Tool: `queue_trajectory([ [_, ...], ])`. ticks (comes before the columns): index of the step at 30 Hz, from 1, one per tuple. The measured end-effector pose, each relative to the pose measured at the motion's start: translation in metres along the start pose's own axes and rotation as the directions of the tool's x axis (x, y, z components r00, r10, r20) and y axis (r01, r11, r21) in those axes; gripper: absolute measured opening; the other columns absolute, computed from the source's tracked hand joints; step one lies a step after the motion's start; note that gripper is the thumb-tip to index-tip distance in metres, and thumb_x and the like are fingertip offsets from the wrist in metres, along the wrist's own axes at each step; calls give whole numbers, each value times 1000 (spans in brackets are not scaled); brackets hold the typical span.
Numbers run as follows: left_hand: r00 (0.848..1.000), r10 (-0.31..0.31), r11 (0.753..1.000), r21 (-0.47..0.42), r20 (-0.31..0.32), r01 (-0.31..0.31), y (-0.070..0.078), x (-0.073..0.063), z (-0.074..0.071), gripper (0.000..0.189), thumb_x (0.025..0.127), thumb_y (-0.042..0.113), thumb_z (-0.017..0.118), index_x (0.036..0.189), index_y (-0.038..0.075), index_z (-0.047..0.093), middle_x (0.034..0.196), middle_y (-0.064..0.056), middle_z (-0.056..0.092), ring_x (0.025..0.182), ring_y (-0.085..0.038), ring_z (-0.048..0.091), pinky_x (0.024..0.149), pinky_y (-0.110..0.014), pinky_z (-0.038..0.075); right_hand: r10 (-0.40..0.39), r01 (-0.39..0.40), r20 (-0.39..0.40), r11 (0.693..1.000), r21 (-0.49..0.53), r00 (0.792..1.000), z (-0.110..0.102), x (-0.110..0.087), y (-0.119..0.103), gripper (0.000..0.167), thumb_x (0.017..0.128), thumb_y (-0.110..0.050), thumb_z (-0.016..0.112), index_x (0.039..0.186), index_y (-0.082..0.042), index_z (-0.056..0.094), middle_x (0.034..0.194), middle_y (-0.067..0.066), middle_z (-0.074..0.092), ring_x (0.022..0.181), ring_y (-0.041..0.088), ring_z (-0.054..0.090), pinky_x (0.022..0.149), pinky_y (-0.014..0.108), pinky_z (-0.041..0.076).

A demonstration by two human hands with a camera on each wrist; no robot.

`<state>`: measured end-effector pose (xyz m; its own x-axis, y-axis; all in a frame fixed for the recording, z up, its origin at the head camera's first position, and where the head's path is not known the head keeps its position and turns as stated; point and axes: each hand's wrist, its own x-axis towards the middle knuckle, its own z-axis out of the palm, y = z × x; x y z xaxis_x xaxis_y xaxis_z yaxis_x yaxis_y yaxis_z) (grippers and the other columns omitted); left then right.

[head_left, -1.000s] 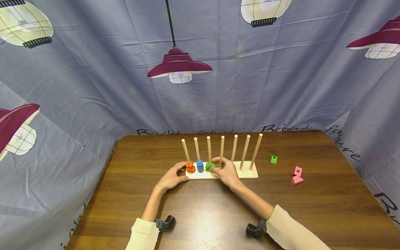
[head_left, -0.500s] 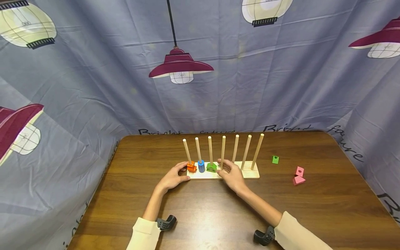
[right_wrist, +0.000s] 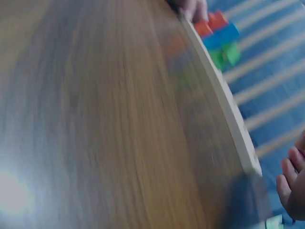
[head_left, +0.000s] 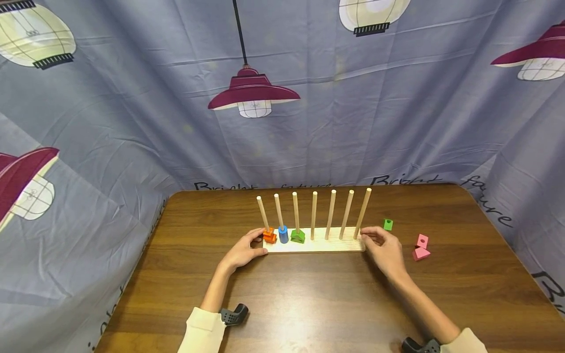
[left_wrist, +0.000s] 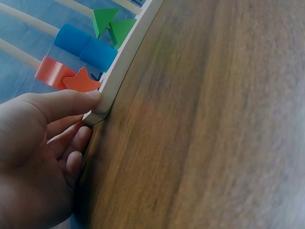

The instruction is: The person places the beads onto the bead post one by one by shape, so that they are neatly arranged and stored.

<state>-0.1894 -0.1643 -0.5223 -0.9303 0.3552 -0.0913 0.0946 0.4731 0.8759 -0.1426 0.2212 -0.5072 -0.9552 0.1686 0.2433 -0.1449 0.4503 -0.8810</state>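
A wooden pegboard with several upright dowels lies on the table. Orange star-shaped blocks sit on its leftmost dowel, blue cylinders on the second and green triangular blocks on the third. My left hand holds the board's left end; its thumb presses the near corner and the fingers bend around the end. My right hand is at the board's right end, fingers slightly bent, with nothing seen in it. The right wrist view is blurred, so whether it touches the board is unclear.
Right of the board lie a loose green block with a hole and two pink blocks, one with its hole facing up, the other wedge-like. A patterned curtain hangs behind the brown table.
My right hand has let go of the green block on the third dowel and moved right to the board's far end. My left hand has stayed at the left end.
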Motion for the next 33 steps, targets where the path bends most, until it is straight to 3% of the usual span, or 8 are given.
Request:
queue_trajectory([
  [6, 1000, -21, 999, -46, 2, 21, 0, -1, 0, 66, 88, 6, 74, 146, -3, 46, 148, -16, 44, 123, -32, 48, 105, -50, 36, 180, -177, -80, 983, 42, 980, -27, 12, 25, 33, 98, -8, 61, 126, 8, 59, 121, 25, 63, 93, -2, 60, 77, 8, 46],
  [11, 1000, -18, 999, -50, -5, 18, 0, -1, 0, 65, 88, 6, 74, 146, -4, 46, 148, -16, 45, 123, -32, 48, 105, -50, 36, 302, -301, -101, 953, 22, 948, -32, 21, 34, 46, 100, -12, 58, 140, 8, 48, 134, 26, 55, 115, 24, 57, 84, 9, 44],
  [15, 1000, -17, 999, -45, 7, 17, 1, 0, 1, 65, 89, 6, 73, 146, -3, 46, 148, -16, 44, 124, -32, 47, 105, -50, 36, 355, -355, -113, 935, 21, 928, -31, 26, 36, 52, 101, -13, 56, 146, 8, 41, 139, 29, 49, 127, 38, 48, 101, 29, 44],
  [18, 1000, -17, 999, -44, 9, 17, 2, 0, 1, 64, 89, 6, 73, 146, -3, 46, 149, -16, 44, 124, -32, 47, 105, -50, 36, 365, -366, -120, 931, 16, 923, -30, 31, 37, 54, 100, -11, 56, 147, 9, 38, 140, 30, 46, 128, 41, 46, 104, 44, 42],
  [22, 1000, -20, 999, -49, 0, 20, 3, 0, 1, 65, 88, 5, 74, 146, -4, 46, 147, -15, 45, 123, -32, 48, 105, -49, 36, 357, -368, -156, 929, -45, 921, -28, 38, 39, 49, 98, -9, 58, 142, 10, 46, 133, 28, 52, 120, 37, 52, 91, 30, 48],
  [25, 1000, -19, 999, -48, 2, 19, 3, 1, 1, 65, 87, 5, 74, 146, -4, 46, 147, -15, 46, 122, -31, 48, 105, -49, 36, 343, -367, -193, 924, -108, 919, -26, 43, 41, 42, 96, -10, 63, 133, 7, 57, 122, 25, 61, 109, 32, 57, 77, 23, 44],
  [33, 1000, -15, 999, -35, 7, 16, 1, 1, 2, 64, 89, 6, 73, 146, -2, 46, 149, -15, 44, 124, -32, 48, 104, -50, 37, 252, -294, -186, 923, -249, 950, -24, 51, 46, 38, 87, -10, 73, 122, 4, 65, 108, 24, 68, 99, 34, 62, 80, 41, 43],
])
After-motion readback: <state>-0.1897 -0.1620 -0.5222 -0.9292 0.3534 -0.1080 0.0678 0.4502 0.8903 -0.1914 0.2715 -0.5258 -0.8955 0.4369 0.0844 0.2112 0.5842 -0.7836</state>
